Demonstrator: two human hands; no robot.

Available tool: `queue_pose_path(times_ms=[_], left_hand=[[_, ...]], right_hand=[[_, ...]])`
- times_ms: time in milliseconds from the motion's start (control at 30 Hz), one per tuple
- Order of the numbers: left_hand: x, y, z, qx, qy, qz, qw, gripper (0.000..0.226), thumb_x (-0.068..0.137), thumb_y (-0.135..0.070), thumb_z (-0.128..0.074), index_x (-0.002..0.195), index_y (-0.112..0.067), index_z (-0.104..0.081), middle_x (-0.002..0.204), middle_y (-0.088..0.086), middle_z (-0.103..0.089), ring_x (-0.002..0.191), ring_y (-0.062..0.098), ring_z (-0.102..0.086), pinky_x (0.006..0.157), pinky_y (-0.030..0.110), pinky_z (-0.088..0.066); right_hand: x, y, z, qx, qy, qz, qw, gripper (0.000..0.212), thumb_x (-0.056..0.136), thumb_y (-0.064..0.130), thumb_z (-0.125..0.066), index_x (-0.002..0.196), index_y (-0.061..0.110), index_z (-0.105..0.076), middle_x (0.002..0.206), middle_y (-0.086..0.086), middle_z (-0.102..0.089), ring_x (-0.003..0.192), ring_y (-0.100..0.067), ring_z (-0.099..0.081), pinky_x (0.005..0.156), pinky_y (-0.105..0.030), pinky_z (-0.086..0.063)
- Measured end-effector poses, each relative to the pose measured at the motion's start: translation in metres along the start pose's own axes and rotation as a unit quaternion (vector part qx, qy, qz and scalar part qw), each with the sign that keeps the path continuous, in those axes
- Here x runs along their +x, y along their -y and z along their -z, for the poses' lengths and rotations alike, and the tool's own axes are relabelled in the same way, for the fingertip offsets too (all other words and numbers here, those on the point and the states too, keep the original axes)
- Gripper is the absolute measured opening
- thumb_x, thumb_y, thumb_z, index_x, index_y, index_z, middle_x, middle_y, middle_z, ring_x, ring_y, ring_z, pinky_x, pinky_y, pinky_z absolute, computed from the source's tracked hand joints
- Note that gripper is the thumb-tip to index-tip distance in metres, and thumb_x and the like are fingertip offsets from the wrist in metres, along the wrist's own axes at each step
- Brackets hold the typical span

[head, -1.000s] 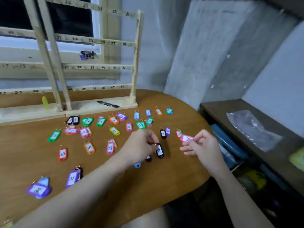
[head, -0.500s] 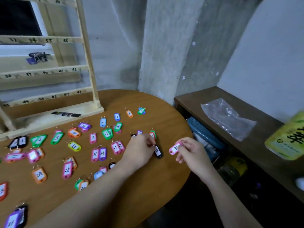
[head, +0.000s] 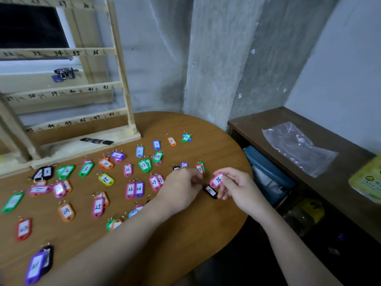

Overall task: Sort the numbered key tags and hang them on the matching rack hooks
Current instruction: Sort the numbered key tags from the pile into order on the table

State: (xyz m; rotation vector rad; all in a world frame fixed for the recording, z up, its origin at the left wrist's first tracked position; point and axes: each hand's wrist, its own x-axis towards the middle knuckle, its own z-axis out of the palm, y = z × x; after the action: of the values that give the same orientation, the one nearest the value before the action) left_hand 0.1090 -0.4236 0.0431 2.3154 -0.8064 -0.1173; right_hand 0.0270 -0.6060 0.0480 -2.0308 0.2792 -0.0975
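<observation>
Concrete wall and pillar close off the far side; the round wooden table (head: 206, 234) curves away at right, its edge just beside a dark side shelf (head: 309, 129) carrying a clear plastic bag (head: 296, 147) and a yellow packet (head: 369, 182) at frame edge. Bare tabletop lies along the near-right rim, below and between both forearms. Wooden rack (head: 121, 79) stands at far left on the table, rails numbered by hand, 34–36, 38–42, 44–47 legible; a dark bunch hangs behind it, unclear what. A black strip (head: 97, 141) lies on the rack base. Numbered key tags (head: 127, 170) are scattered across the left and centre of the table, many in pairs, crowding any path toward the rack. Left hand (head: 181, 193) sits low over the table with fingers curled, tips at the ring end of a black tag (head: 211, 191) lying on the wood; actual pinch not resolvable. Right hand (head: 237, 188) pinches a pink tag (head: 216, 180) between thumb and fingers, lifted just above the black one, near the table's right edge.
</observation>
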Motion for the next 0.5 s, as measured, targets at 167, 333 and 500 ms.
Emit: queue_pose_path(times_ms=[167, 333, 500], left_hand=[[-0.025, 0.017, 0.027, 0.012, -0.016, 0.025, 0.999, 0.017, 0.091, -0.013, -0.064, 0.105, -0.020, -0.072, 0.099, -0.004, -0.073, 0.094, 0.013, -0.066, 0.084, 0.027, -0.052], [-0.058, 0.041, 0.062, 0.040, -0.043, 0.066, 0.996, 0.016, 0.093, -0.016, -0.062, 0.105, -0.020, -0.071, 0.097, -0.002, -0.071, 0.091, 0.017, -0.065, 0.079, 0.032, -0.054], [-0.108, 0.075, 0.096, 0.080, -0.082, 0.108, 0.987, 0.013, 0.091, -0.012, -0.059, 0.092, -0.018, -0.071, 0.089, -0.001, -0.070, 0.084, 0.019, -0.065, 0.076, 0.036, -0.054]], right_hand=[[0.006, 0.020, -0.024, 0.038, 0.036, 0.019, 0.998, 0.019, 0.105, 0.013, -0.052, 0.117, 0.025, -0.060, 0.083, -0.007, -0.075, 0.075, -0.023, -0.075, 0.067, -0.031, -0.057], [0.015, 0.041, -0.064, 0.056, 0.065, 0.039, 0.996, 0.007, 0.104, 0.013, -0.053, 0.108, 0.018, -0.053, 0.085, -0.006, -0.078, 0.072, -0.029, -0.075, 0.062, -0.032, -0.053], [0.023, 0.063, -0.110, 0.054, 0.105, 0.054, 0.992, 0.005, 0.103, 0.010, -0.055, 0.100, 0.014, -0.058, 0.083, -0.005, -0.078, 0.068, -0.024, -0.074, 0.062, -0.034, -0.052]])
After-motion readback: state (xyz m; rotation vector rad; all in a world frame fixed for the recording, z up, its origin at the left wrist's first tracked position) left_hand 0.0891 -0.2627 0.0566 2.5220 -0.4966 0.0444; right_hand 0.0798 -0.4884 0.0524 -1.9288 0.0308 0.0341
